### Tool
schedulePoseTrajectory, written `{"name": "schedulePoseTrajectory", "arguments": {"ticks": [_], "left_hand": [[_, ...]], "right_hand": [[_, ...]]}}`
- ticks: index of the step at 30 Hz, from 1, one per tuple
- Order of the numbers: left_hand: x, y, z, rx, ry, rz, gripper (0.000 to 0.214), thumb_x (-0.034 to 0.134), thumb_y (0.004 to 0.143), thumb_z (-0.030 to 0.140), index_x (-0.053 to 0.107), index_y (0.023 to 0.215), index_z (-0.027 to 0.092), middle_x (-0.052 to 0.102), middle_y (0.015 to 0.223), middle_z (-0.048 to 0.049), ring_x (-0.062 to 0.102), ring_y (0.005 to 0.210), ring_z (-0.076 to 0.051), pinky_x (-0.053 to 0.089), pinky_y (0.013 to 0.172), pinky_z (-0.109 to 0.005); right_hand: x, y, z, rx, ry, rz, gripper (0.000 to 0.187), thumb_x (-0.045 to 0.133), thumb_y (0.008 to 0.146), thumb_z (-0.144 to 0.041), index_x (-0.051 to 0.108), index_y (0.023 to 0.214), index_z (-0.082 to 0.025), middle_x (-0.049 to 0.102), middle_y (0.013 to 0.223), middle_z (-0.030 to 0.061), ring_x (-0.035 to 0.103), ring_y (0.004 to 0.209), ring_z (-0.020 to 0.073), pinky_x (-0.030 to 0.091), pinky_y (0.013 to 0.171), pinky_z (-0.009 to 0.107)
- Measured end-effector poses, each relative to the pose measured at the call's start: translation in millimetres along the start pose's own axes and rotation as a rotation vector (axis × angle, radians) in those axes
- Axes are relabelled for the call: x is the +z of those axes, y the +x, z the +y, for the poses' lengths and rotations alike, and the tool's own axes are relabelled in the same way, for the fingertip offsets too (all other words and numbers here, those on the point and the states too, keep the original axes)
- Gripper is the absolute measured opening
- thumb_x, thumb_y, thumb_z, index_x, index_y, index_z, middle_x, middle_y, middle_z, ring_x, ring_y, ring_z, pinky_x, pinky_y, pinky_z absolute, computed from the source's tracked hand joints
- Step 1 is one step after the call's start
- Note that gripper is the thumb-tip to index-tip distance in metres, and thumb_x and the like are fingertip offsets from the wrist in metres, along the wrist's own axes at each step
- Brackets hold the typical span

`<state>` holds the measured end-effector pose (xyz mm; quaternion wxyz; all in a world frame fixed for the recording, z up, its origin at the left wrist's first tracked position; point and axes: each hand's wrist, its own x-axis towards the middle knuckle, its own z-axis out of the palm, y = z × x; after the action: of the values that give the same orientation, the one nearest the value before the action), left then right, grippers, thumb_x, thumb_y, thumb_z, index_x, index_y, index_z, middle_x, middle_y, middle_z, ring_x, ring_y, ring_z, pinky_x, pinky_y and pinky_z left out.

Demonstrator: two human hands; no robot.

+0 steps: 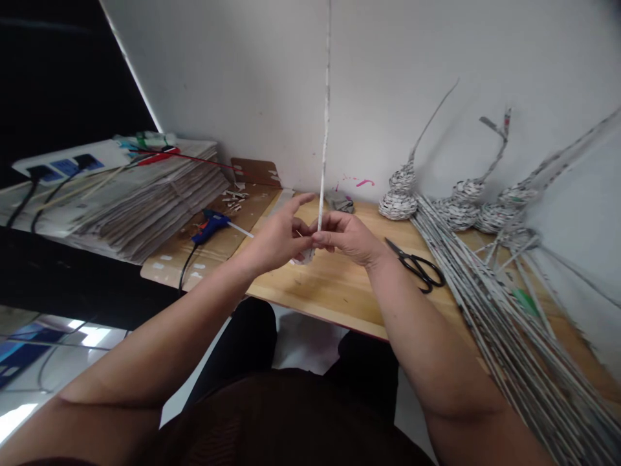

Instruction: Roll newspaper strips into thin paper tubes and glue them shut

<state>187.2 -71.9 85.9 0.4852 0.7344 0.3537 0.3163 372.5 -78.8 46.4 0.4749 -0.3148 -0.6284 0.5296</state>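
A long, thin rolled-paper tube (326, 116) stands nearly upright in front of me, its top running out of view. My right hand (353, 238) pinches its lower end between thumb and fingers. Close beside it, my left hand (277, 238) has its thumb and some fingers closed at a small whitish paper piece (303, 257), while the index finger sticks out. Most of that piece is hidden behind the hands, so its shape is hard to tell. Both hands are held above the wooden table (334, 294), almost touching each other.
Black-handled scissors (418, 266) lie right of my hands, by a bundle of paper tubes (504, 323). Several woven gourd shapes (400, 195) stand along the wall. Left are a blue glue gun (213, 225) on cardboard, a newspaper stack (160, 207) and a power strip (68, 167).
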Motion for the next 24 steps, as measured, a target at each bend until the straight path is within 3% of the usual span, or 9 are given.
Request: {"name": "schedulePoseTrajectory", "arguments": {"ticks": [8,10,13,15,17,18,21,24], "left_hand": [[-8.2,4.6,-9.4,0.078,0.412,0.048,0.049,0.068,0.079,0.028,0.061,0.127,0.023,0.073,0.078,-0.0024,0.066,0.065,-0.017,0.049,0.062,-0.028],[-11.5,3.4,-12.4,0.139,0.483,0.174,0.048,0.072,0.076,0.026,0.064,0.124,0.024,0.073,0.081,-0.0025,0.067,0.073,-0.019,0.049,0.072,-0.03],[-12.2,-3.8,-19.2,0.33,0.448,0.478,0.045,0.076,0.073,0.023,0.068,0.118,0.026,0.073,0.099,-0.0063,0.064,0.097,-0.024,0.044,0.092,-0.035],[-7.6,-10.2,-26.1,0.402,0.351,0.556,0.029,0.075,0.075,0.026,0.074,0.104,0.026,0.072,0.104,-0.0076,0.06,0.105,-0.026,0.042,0.097,-0.036],[0.8,-13.5,-34.3,0.318,0.183,0.436,0.011,0.077,0.074,0.032,0.077,0.081,0.025,0.072,0.088,-0.0075,0.062,0.09,-0.024,0.046,0.086,-0.034],[6.0,-12.8,-38.3,0.217,0.085,0.344,0.013,0.077,0.075,0.036,0.076,0.076,0.023,0.072,0.08,-0.0074,0.062,0.079,-0.021,0.048,0.077,-0.032],[22.1,-0.3,-45.7,-0.12,-0.386,0.227,0.023,0.077,0.074,0.041,0.074,0.078,0.019,0.068,0.073,-0.0051,0.062,0.069,-0.016,0.045,0.06,-0.025],[36.6,20.6,-45.2,-0.24,-0.785,0.192,0.031,0.088,0.061,0.028,0.073,0.087,0.018,0.069,0.08,-0.0023,0.063,0.073,-0.011,0.044,0.063,-0.021]], "right_hand": [[6.5,4.4,3.1,-0.026,-0.105,0.187,0.026,0.078,0.073,-0.037,0.064,0.081,-0.017,0.067,0.069,0.0017,0.061,0.063,0.0125,0.042,0.051,0.024],[8.2,6.3,4.8,-0.058,-0.128,0.292,0.025,0.078,0.073,-0.037,0.063,0.08,-0.018,0.066,0.068,0.0005,0.06,0.061,0.012,0.043,0.053,0.024],[8.6,8.1,6.5,-0.118,-0.134,0.454,0.027,0.077,0.073,-0.04,0.06,0.077,-0.02,0.064,0.066,-0.0004,0.059,0.06,0.0122,0.045,0.055,0.026],[8.4,8.6,7.0,-0.15,-0.119,0.535,0.029,0.077,0.072,-0.043,0.06,0.078,-0.02,0.064,0.067,-0.0001,0.059,0.061,0.0129,0.046,0.055,0.026],[8.6,9.0,7.6,-0.169,-0.111,0.602,0.031,0.077,0.072,-0.045,0.062,0.08,-0.02,0.065,0.067,-0.0001,0.06,0.062,0.0132,0.046,0.056,0.026],[8.9,9.2,8.1,-0.176,-0.107,0.631,0.031,0.077,0.072,-0.046,0.062,0.081,-0.02,0.065,0.068,0.0,0.06,0.062,0.0132,0.046,0.056,0.026],[9.6,11.0,12.0,-0.192,-0.059,0.69,0.031,0.077,0.073,-0.045,0.063,0.083,-0.02,0.065,0.068,0.0001,0.06,0.062,0.0128,0.047,0.055,0.025],[9.2,13.9,18.2,-0.198,0.055,0.724,0.03,0.078,0.073,-0.042,0.064,0.084,-0.019,0.065,0.067,-0.0006,0.059,0.06,0.0118,0.047,0.055,0.025]]}}
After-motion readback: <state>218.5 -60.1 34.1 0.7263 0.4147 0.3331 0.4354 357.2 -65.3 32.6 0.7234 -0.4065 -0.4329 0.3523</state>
